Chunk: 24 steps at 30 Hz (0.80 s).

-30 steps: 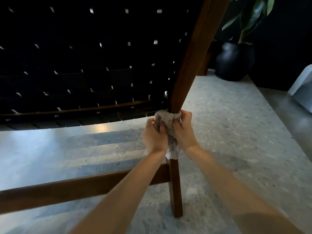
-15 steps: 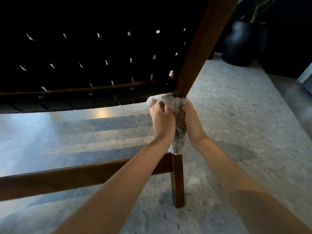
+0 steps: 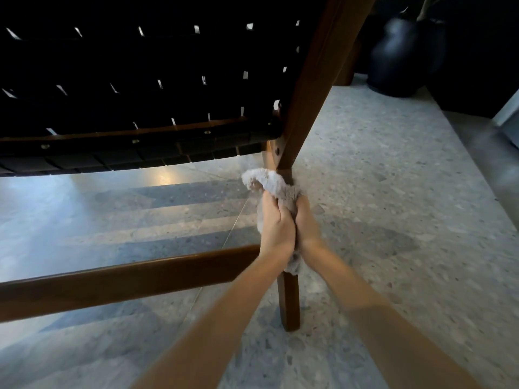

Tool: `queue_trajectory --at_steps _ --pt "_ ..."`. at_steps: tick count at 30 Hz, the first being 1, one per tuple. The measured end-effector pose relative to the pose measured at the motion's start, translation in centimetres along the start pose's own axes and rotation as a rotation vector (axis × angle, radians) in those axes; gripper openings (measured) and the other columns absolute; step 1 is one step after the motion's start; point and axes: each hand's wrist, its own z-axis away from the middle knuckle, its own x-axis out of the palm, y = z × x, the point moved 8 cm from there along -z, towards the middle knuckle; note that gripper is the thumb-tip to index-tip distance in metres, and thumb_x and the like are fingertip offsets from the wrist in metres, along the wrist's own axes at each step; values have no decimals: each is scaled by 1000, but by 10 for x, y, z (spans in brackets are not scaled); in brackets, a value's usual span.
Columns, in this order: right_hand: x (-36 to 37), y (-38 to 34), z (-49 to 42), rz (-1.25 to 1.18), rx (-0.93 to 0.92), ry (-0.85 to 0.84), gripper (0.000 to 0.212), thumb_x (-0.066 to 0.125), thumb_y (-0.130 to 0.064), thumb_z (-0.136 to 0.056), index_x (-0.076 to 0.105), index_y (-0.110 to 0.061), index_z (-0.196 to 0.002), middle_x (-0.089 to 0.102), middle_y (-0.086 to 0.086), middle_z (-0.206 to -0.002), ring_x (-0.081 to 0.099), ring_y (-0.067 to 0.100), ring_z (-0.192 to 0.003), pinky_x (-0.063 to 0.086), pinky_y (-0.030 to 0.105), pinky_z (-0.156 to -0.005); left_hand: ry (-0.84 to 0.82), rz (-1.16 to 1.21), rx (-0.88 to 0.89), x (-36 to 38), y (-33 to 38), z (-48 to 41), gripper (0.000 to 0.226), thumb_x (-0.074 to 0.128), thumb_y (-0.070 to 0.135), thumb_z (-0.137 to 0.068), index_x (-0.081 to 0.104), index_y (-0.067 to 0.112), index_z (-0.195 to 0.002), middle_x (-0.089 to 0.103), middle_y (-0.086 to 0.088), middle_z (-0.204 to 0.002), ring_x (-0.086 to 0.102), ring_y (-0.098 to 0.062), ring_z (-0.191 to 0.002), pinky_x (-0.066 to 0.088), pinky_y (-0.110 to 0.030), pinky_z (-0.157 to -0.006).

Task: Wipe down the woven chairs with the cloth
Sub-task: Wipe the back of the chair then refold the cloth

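Down the leg they went: both hands had slid lower than half a second before, off the joint under the seat, and drawn in until they touched. The left hand [image 3: 276,223] and right hand [image 3: 307,220] sat side by side, fingers curled round the beige cloth [image 3: 276,182] and squeezing it against the wooden leg [image 3: 289,299] of the woven chair [image 3: 140,80]. The cloth was wrapped around that leg. A fluffy bunch stuck out above the knuckles just under the joint, and a small tail peeked out below the wrists. Left of the hands, the stretcher bar [image 3: 126,279] ran off from the leg, low over the terrazzo floor [image 3: 393,192]. The dark woven straps hung above, with light showing through the gaps. Well behind the chair, a black pot [image 3: 398,57] stood on the floor in shadow. The forearms were blurred.
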Motion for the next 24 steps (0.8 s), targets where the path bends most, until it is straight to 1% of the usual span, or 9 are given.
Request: queue_trajectory --at_steps 2,4,7,11,13,15,18,21,24 --pt "-7 26 13 6 47 8 30 31 -42 -102 58 -32 -110 71 -16 -82 62 -13 -74 45 2 -56 -4 -71 22 -5 -11 20 38 37 13 -101 39 21 -138 52 23 -117 48 16 -110 39 -6 -94" --pt "-15 43 28 45 41 22 31 30 -39 -103 59 -35 -112 71 -22 -91 62 -14 -85 46 3 -64 28 -166 46 -10 -20 39 35 41 7 -99 45 19 -131 56 26 -109 53 9 -107 43 -8 -90" --pt "-30 59 49 99 9 56 29 34 -22 -103 57 -23 -122 66 -8 -112 61 -4 -102 49 9 -81 97 -286 83 -17 -26 61 36 43 -2 -95 51 15 -126 62 5 -110 59 -7 -104 49 -28 -95" --pt "-42 68 74 231 -45 40 32 43 -13 -101 55 -23 -128 66 -11 -111 63 -1 -100 51 15 -83 136 -363 134 -25 -26 85 49 44 -8 -93 48 14 -136 60 4 -123 56 -4 -113 43 -17 -99" --pt "-51 66 83 308 -93 67 31 45 -11 -99 60 -24 -123 67 -15 -103 64 1 -96 50 13 -78 173 -400 118 -30 -29 93 50 47 -8 -91 49 14 -136 60 7 -119 59 -6 -107 44 -12 -94" --pt "-56 63 90 357 -125 94 34 46 -12 -98 59 -28 -125 64 -23 -106 62 -4 -101 49 11 -82 237 -435 91 -34 -33 105 49 52 -4 -90 52 18 -134 63 10 -109 61 -5 -95 46 -8 -84" --pt "-54 53 97 381 -219 137 46 45 -9 -98 50 -33 -136 52 -34 -122 48 -17 -115 38 2 -92 343 -412 47 -41 -42 124 41 54 -4 -89 63 19 -121 67 9 -96 62 -4 -84 49 -13 -77" --pt "-41 48 89 421 -246 78 50 44 -8 -99 40 -30 -144 43 -31 -131 41 -16 -122 32 1 -97 372 -460 24 -47 -52 130 34 54 -9 -86 67 11 -110 67 0 -84 58 -5 -70 51 -22 -69" --pt "-32 53 81 448 -217 20 52 40 -10 -102 28 -27 -149 39 -36 -125 39 -30 -109 30 -4 -90 365 -474 23 -50 -58 131 27 56 -7 -86 68 10 -103 62 2 -75 49 -4 -60 46 -20 -61"
